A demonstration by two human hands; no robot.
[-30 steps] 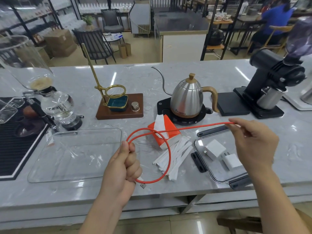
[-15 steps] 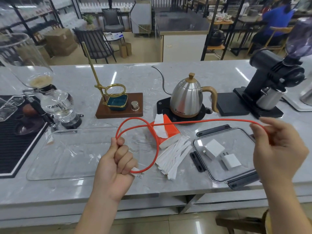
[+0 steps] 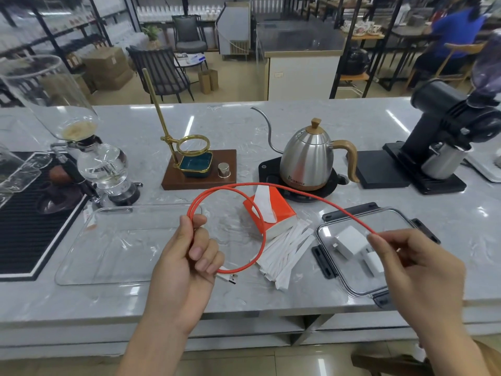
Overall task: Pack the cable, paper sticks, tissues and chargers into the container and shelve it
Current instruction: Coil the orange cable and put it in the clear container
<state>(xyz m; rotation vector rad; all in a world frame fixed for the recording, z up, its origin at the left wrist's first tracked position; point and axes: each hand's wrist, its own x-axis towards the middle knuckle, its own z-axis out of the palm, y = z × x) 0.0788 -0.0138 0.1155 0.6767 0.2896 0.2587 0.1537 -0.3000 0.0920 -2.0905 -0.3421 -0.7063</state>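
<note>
container (image 3: pixel 116 278) holds nothing; chargers (image 3: pixel 352 244) on lid (image 3: pixel 349 287); both hands' fingers pinch cable (image 3: pixel 261 232).

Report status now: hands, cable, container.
Left hand grips coiled red cable; right hand pinches its far end. Container holds nothing yet. Nothing blocks it.

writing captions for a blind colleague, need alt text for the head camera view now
Two hands hold an orange cable above a marble counter: the left hand grips a loop, the right hand pinches the far end. Below lie a clear container, tissues, paper sticks and two white chargers on the lid.
</note>
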